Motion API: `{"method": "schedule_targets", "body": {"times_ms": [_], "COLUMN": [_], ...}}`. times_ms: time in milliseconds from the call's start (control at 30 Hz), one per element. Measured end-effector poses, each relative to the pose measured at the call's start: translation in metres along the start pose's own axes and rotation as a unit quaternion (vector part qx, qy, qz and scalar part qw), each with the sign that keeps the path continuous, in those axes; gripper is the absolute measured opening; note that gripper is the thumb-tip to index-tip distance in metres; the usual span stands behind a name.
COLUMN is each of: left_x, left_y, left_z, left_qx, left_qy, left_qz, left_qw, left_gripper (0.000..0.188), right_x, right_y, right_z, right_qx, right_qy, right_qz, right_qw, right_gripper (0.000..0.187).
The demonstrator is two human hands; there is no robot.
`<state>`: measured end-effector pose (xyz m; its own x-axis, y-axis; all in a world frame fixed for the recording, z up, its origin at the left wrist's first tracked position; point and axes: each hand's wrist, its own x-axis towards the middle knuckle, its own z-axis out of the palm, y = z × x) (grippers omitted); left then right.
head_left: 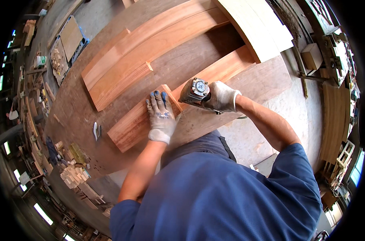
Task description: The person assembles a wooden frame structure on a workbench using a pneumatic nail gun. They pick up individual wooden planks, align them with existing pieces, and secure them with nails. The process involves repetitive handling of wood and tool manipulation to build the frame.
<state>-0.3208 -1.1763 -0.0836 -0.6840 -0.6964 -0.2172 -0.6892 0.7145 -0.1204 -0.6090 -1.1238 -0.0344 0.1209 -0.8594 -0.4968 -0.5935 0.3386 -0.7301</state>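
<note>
My left hand, in a whitish glove with blue fingertips, lies flat with its fingers stretched out on a reddish wooden board. A short strip of wood crosses that board just beyond my fingertips. My right hand, also gloved, is wrapped round the handle of a nail gun with a round metal cap. The nail gun's head is over the board, beside the short strip; its nose is hidden from above. Further right, the reddish wood continues as a long piece under a pale curved panel.
Long curved boards lie across the brown worktable. A small pale-handled tool rests at the left. Small wood blocks are piled at lower left. Beyond the right side stand stacked planks and a box.
</note>
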Motion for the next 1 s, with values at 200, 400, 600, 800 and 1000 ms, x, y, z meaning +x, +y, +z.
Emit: {"method": "schedule_targets", "body": {"times_ms": [200,400,600,800,1000], "left_x": [0.001,0.002,0.002,0.002,0.003], "left_y": [0.002,0.002,0.002,0.0,0.0], "left_z": [-0.01,-0.009,-0.007,-0.006,-0.01], "left_qx": [-0.017,-0.008,-0.008,-0.021,-0.017], "left_qy": [-0.025,-0.03,-0.022,-0.024,-0.041], "left_qz": [-0.006,-0.005,-0.006,-0.002,-0.001], "left_qw": [1.0,1.0,1.0,0.999,0.999], "left_gripper": [0.114,0.114,0.114,0.115,0.115], "right_x": [0.0,0.0,0.001,0.001,0.0], "right_y": [-0.001,-0.003,0.0,-0.001,-0.01], "right_z": [0.0,-0.002,0.001,-0.002,-0.007], "right_qx": [0.001,-0.009,0.001,0.013,0.014], "right_qy": [-0.009,-0.012,-0.005,-0.015,-0.023], "right_qz": [0.017,0.019,0.006,0.019,0.02], "right_qw": [1.0,1.0,1.0,1.0,0.999], "right_gripper": [0.031,0.032,0.034,0.035,0.035]}}
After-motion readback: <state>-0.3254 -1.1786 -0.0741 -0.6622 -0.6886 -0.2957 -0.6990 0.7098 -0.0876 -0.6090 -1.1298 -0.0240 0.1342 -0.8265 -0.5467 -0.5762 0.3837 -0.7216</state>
